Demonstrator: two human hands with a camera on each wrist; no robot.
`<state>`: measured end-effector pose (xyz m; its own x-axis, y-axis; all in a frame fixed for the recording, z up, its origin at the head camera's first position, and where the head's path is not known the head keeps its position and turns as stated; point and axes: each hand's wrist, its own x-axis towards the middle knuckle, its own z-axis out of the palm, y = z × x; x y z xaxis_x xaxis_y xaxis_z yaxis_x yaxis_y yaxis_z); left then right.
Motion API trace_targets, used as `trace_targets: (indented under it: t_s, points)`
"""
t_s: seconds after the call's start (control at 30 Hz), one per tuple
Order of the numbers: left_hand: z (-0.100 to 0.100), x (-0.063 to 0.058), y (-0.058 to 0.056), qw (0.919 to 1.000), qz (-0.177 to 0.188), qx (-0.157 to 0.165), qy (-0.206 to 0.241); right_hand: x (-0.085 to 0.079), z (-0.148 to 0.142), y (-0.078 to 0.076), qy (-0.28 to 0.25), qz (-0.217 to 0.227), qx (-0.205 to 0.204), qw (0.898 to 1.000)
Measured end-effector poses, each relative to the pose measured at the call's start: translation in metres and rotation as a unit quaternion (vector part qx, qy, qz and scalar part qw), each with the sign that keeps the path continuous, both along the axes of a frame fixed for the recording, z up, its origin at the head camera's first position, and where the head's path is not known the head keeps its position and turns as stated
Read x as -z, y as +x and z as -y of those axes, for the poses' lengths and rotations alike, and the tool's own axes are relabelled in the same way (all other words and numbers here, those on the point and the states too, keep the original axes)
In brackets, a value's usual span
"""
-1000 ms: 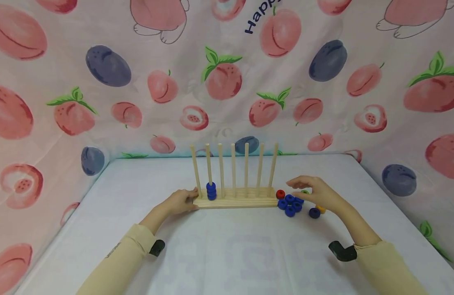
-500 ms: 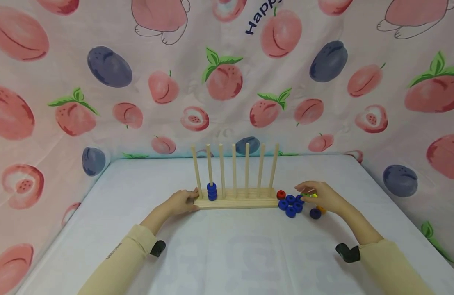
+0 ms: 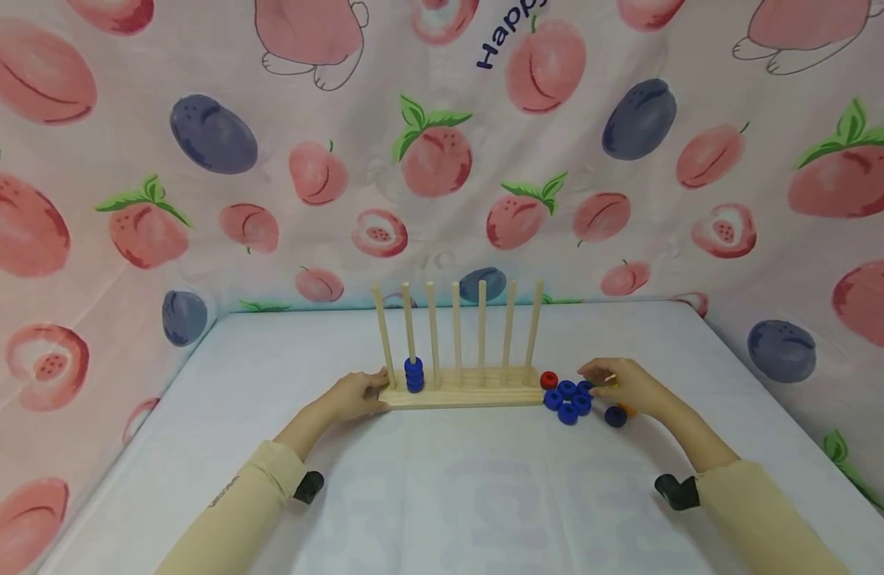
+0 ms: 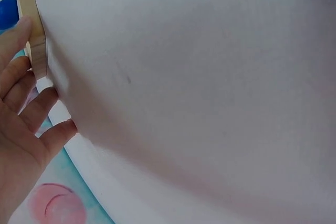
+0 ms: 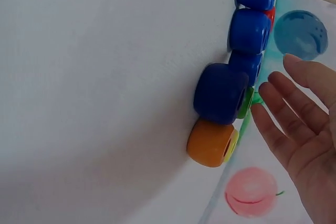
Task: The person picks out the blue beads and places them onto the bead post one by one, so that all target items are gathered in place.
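A wooden peg rack (image 3: 463,397) stands mid-table with several upright pegs. Blue beads (image 3: 414,375) are stacked on its second peg from the left. My left hand (image 3: 354,395) holds the rack's left end, the thumb lying along the base (image 4: 30,19). Over at the right, my right hand (image 3: 624,386) hovers low behind the loose beads, fingers bent and apart. No bead shows between them in the right wrist view, where a green bead (image 5: 245,103) and a yellow bead (image 5: 231,146) peek out beside the fingertips. The head view partly hides both behind the hand.
Loose blue beads (image 3: 568,414) cluster at the rack's right end beside a red bead (image 3: 549,380). A dark blue bead (image 3: 616,416) and an orange bead (image 5: 209,142) lie nearer my right wrist. A fruit-print cloth (image 3: 442,224) hangs behind the white table (image 3: 449,487).
My right hand has moved slightly right and down, from above the loose beads to low over the green and yellow ones. The left hand stays on the rack's end.
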<state>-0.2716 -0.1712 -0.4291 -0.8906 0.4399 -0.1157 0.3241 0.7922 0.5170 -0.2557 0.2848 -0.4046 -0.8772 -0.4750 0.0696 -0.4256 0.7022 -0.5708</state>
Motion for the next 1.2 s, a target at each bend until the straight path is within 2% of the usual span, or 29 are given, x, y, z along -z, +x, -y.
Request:
trace_targets:
  t_s: [0.33,0.57,1.0,1.2]
  points:
    - [0.003,0.002,-0.001,0.9998,-0.017,0.008,-0.005,0.007,-0.003,-0.007,0.028,0.001,-0.009,1.000]
    - [0.006,0.004,0.003,0.9978,-0.048,0.027,-0.038,0.005,0.001,-0.011,0.054,0.019,0.005,0.998]
    - [0.007,0.007,0.005,0.9968,-0.039,0.033,-0.061,0.006,0.010,-0.017,0.118,0.024,0.014,0.993]
    - [0.006,0.006,0.004,0.9965,-0.046,0.040,-0.057,0.006,0.011,-0.015,0.134,0.005,0.004,0.991]
